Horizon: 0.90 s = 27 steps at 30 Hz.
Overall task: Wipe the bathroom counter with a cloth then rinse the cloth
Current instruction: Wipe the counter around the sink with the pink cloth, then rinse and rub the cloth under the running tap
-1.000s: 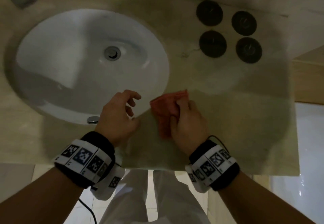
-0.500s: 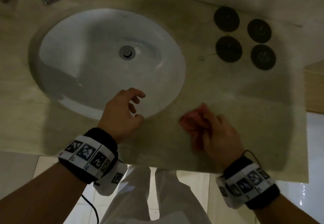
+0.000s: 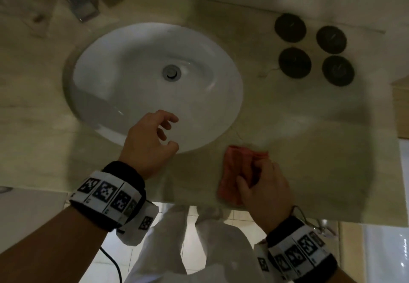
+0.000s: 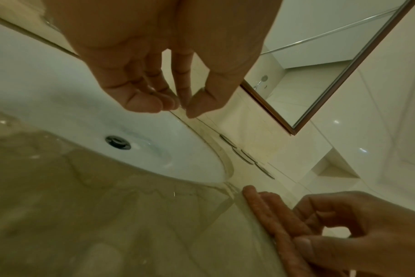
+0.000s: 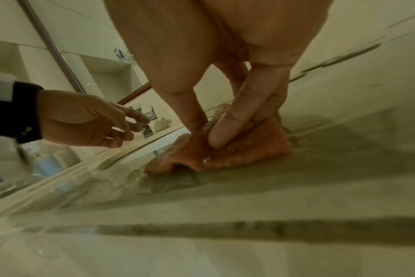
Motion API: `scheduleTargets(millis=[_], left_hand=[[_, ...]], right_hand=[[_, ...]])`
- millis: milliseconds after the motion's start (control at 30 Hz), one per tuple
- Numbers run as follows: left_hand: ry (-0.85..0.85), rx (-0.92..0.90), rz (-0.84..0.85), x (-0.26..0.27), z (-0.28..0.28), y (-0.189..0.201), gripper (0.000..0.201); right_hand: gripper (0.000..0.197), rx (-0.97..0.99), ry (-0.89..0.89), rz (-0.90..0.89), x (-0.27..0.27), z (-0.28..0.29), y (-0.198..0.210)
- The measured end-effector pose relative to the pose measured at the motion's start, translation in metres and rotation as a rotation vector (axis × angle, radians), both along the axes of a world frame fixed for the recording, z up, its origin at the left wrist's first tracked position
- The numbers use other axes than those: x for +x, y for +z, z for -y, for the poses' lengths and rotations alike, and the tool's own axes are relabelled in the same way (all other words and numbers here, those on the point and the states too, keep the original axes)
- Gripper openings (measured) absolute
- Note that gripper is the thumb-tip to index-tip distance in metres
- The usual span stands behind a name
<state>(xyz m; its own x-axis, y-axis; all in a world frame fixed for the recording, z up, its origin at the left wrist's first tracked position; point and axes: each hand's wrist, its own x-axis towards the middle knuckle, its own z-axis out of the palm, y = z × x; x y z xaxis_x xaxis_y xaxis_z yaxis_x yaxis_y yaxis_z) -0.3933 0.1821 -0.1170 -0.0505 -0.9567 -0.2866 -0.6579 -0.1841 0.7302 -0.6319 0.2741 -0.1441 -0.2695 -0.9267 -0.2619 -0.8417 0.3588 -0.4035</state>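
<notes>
R grip [image 3: 263, 185] pinches folded cloth [image 3: 236, 163] flat to tabletop [image 3: 309, 150] so it wipes w/o slipping; L grip [image 3: 150, 141] loose, empty, over sink [image 3: 132, 61] edge.

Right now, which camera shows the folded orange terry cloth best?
Right wrist: the orange terry cloth sits close, texture clear. Head shows it small, partly under the right hand; left wrist only its edge.
</notes>
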Motion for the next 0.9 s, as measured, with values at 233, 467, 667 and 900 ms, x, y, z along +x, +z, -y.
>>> scheduleTargets(millis=[233,467,667,900], left_hand=[[-0.034,0.009,-0.078,0.035,0.02,-0.007,0.039],[-0.17,0.084,-0.154,0.088,0.044,-0.022,0.034],[-0.309,0.134,-0.165,0.121,0.065,-0.017,0.055],[-0.416,0.21,-0.259,0.112,0.079,-0.009,0.082]], right_hand=[[0.032,-0.032,0.024,0.042,0.074,0.036,0.001],[0.02,0.058,0.028,-0.003,0.146,0.086,-0.003],[0.015,-0.019,-0.008,0.157,0.17,0.119,0.003],[0.021,-0.035,-0.025,0.697,0.186,0.14,0.022]])
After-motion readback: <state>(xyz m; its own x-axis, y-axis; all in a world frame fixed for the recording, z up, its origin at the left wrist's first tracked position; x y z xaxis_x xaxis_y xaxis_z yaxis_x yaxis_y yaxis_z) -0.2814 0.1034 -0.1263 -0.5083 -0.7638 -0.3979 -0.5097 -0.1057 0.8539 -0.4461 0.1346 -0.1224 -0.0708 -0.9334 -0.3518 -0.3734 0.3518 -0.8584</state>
